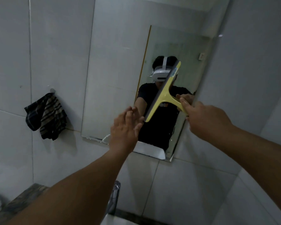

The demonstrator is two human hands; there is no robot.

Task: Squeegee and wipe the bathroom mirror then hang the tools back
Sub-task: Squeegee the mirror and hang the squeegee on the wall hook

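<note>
Yellow squeegee (165, 93), dark striped cloth (46, 116), pale grey tiles (11, 54)

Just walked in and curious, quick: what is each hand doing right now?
Left hand: open, fingers straight, fingertips at the lower end of the squeegee's blade.
Right hand: closed around the handle of the yellow plastic squeegee.

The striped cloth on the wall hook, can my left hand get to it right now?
Probably yes. The left hand is open and holds nothing, and only bare tiled wall lies between it and the dark striped cloth hanging on the hook, left of the mirror.
</note>
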